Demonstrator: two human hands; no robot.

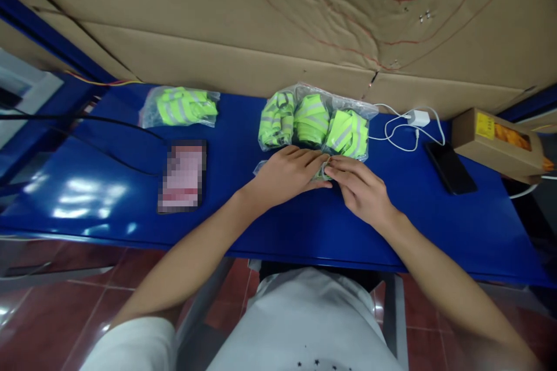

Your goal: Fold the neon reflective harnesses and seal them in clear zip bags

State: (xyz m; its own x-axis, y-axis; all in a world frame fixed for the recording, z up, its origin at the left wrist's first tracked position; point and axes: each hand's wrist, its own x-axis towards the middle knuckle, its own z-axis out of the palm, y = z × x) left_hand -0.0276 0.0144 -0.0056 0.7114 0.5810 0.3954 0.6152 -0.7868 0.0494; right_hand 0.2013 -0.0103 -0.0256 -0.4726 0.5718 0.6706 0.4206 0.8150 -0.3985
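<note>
My left hand (289, 175) is closed over a clear plastic bag (260, 167), mostly hidden beneath its palm. Between my two hands shows a small greenish-grey part of what the bag holds, too covered to make out fully. The fingers of my right hand (363, 188) are pinched on the right end of the same bag, touching the left fingertips. Just behind my hands lie bagged neon-yellow reflective straps: one rolled bundle (277, 119) at left, another (311, 117) in the middle and a third (348, 133) at right.
Another bagged strap bundle (187, 106) lies at the back left of the blue table (261, 237), behind a tablet-like device (181, 177) with a blurred screen. On the right are a white charger (418, 118) with cable, a black phone (451, 168) and a cardboard box (496, 142). Cardboard (195, 58) lines the back.
</note>
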